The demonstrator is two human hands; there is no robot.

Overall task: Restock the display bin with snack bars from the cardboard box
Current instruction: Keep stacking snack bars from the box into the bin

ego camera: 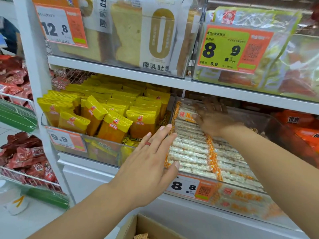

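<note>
Right hand (213, 116) rests flat on snack bars (191, 152).

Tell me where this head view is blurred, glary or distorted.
Head view: the right hand is motion-blurred over the snack bars; the left hand is sharper; glare whitens the clear display bin front; the wide angle bends the shelf edge and tilts the white upright.

My clear display bin (241, 202) holds flat rows of pale snack bars (191, 152); the open cardboard box (138, 226) sits below
</note>
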